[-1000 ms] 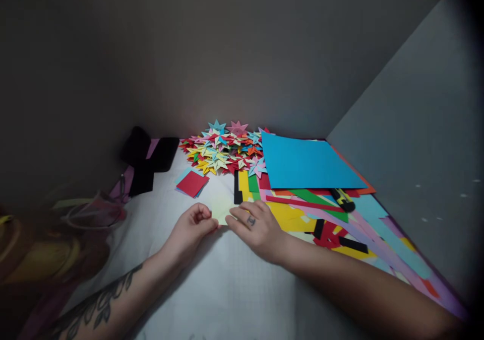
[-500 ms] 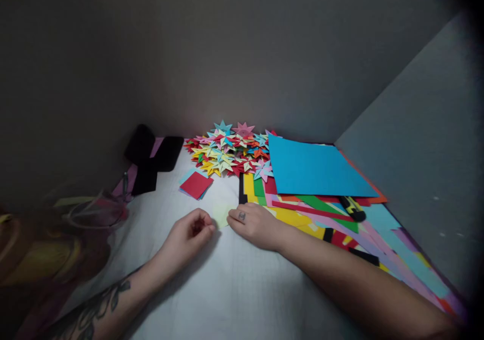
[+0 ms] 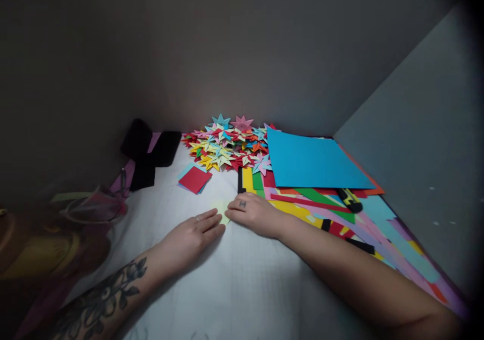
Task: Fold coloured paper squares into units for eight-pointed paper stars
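Working with bare hands, we have a small piece of pale yellow paper (image 3: 224, 210) on the white surface (image 3: 212, 294), partly covered by our fingers; directions here run clockwise from that paper, with 12 pointing at the wall (image 3: 242, 58). Our left hand (image 3: 194, 234) comes in from 8 o'clock, palm down, its fingers stretched out and lying close together, the tips over the near-left edge of the paper; whether they press on it, we cannot tell. Our right hand (image 3: 253, 216) lies at 3 o'clock, fingers bent and side by side, tips at the paper's right edge; its thumb is hidden, so we cannot tell whether it pinches the paper or only rests there. At 11 o'clock, near the left fingertips, sits a small stack of paper squares (image 3: 194, 180), red on top with blue showing beneath. A heap of folded paper stars (image 3: 227, 148) in many colours stands at 12. Toward 2 o'clock a large blue sheet (image 3: 317, 159) overlaps coloured paper strips (image 3: 295, 208), which spread out through 3 and 4. A black and yellow cutter (image 3: 351, 200) lies at 3, against the blue sheet's near edge. Dark flat items (image 3: 165, 148) lie at 10.
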The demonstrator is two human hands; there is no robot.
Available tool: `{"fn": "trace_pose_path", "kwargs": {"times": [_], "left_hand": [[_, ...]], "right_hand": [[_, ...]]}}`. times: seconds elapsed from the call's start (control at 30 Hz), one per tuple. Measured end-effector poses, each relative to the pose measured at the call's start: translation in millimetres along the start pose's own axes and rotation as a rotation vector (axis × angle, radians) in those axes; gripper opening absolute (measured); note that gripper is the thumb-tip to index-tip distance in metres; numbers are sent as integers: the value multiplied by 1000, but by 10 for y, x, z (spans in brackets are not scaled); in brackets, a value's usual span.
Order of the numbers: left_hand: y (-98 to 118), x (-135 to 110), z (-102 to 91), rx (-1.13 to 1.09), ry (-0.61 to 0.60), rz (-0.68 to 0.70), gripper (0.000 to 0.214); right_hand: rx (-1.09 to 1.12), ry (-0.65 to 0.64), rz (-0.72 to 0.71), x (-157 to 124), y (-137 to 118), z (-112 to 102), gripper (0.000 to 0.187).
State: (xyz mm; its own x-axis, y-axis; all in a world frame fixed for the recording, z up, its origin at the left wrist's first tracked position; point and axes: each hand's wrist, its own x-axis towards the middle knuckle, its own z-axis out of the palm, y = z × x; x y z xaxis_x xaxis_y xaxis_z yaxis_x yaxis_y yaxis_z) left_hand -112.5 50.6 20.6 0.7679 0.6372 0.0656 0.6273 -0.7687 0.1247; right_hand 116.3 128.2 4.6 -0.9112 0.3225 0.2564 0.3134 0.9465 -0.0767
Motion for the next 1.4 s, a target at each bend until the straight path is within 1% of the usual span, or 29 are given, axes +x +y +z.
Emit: {"fn": "trace_pose_path", "kwargs": {"times": [0.1, 0.2, 0.33, 0.43, 0.57, 0.7, 0.83, 0.93, 1.03, 1.4], "left_hand": [[12, 12, -15, 12, -19, -30, 38], [28, 31, -36, 1, -15, -47, 36], [52, 64, -81, -29, 0, -14, 31], [68, 77, -104, -58, 16, -16, 28], [76, 81, -103, -85, 30, -17, 25], [79, 97, -92, -86, -3, -25, 24], [91, 109, -41, -77, -6, -45, 26], [94, 107, 22, -57, 30, -83, 31], [88, 106, 65, -65, 64, -87, 32], [98, 127, 41, -62, 92, -75, 30]], "right_hand": [[58, 13, 36, 12, 8, 47, 21], [170, 48, 96, 54, 30, 73, 18], [363, 58, 195, 141, 56, 41, 12], [426, 37, 264, 200, 56, 11, 12], [392, 17, 343, 256, 18, 25, 12], [299, -3, 397, 293, -46, 52, 13], [220, -22, 405, 310, -97, 34, 15], [192, -28, 401, 310, -113, 19, 16], [190, -25, 406, 309, -113, 27, 15], [174, -20, 459, 333, -127, 58, 15]]}}
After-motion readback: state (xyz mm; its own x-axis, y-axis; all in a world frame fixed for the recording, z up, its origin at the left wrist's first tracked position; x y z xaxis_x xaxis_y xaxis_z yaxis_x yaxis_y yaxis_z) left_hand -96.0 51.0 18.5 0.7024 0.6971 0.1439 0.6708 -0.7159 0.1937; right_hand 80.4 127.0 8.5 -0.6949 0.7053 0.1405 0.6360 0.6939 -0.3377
